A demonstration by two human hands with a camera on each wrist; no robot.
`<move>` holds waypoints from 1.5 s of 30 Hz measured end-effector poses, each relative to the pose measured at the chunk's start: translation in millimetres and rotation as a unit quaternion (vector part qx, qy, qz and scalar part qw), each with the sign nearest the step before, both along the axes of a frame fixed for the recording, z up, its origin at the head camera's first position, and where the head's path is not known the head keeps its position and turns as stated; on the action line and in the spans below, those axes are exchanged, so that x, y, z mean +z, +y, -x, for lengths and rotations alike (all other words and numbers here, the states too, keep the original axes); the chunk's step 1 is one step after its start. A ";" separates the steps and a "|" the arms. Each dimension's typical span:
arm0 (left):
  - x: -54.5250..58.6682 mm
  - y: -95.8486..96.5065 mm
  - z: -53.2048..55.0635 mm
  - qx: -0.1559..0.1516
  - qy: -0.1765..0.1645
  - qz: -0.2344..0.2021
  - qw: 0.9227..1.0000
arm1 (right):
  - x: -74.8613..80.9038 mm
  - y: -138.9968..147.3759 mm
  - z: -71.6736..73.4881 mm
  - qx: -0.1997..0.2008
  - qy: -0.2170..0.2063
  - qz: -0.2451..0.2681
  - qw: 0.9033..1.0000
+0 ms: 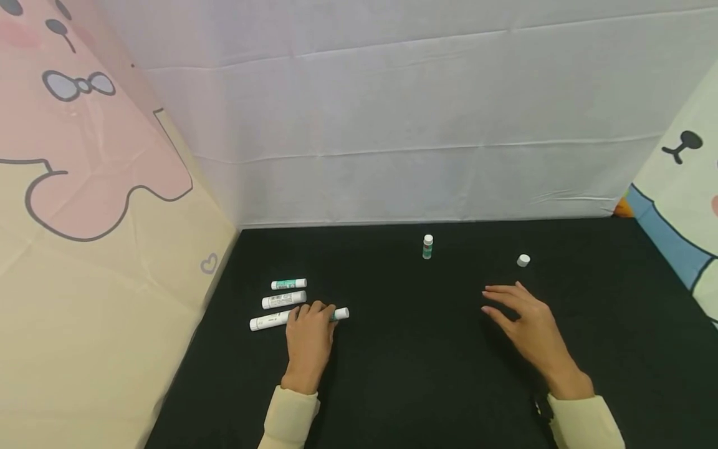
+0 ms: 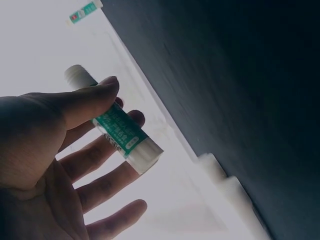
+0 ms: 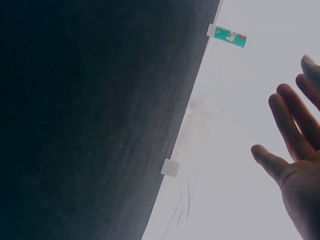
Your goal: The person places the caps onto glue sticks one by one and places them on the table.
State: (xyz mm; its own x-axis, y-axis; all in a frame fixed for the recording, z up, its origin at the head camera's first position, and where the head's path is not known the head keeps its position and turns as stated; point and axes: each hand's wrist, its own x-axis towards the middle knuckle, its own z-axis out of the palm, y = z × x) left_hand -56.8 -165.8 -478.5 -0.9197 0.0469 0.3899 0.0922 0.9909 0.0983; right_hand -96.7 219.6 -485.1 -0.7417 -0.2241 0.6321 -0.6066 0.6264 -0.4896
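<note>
My left hand pinches a glue stick between thumb and fingers. It has a green label and white ends, and one white end pokes out right of the fingers in the head view. Beside that hand lies a larger white glue stick, partly hidden by the fingers. My right hand is held over the black table with fingers loosely bent, nothing in it. The small white cap lies beyond its fingertips. Farther back, a small green-labelled glue stick stands upright.
Behind my left hand lie a white glue stick and a slim green-labelled glue stick, roughly parallel. A white cloth hangs at the back of the black table. Printed cloths flank both sides.
</note>
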 end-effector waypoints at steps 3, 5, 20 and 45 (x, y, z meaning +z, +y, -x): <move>0.7 -6.9 -3.0 0.009 -0.006 0.002 1.000 | -0.3 0.5 -0.4 -0.004 -0.003 -0.002 1.000; 1.2 -11.2 -5.3 0.014 -0.010 0.003 1.000 | -0.3 0.8 -0.8 -0.005 -0.005 -0.003 1.000; 0.8 -29.8 -16.3 0.044 -0.049 -0.013 0.998 | -0.5 4.4 -1.2 -0.016 -0.014 -0.009 1.000; 6.3 -72.7 -27.0 0.094 -0.101 -0.022 0.990 | -0.7 18.2 4.0 -0.037 -0.012 -0.019 0.999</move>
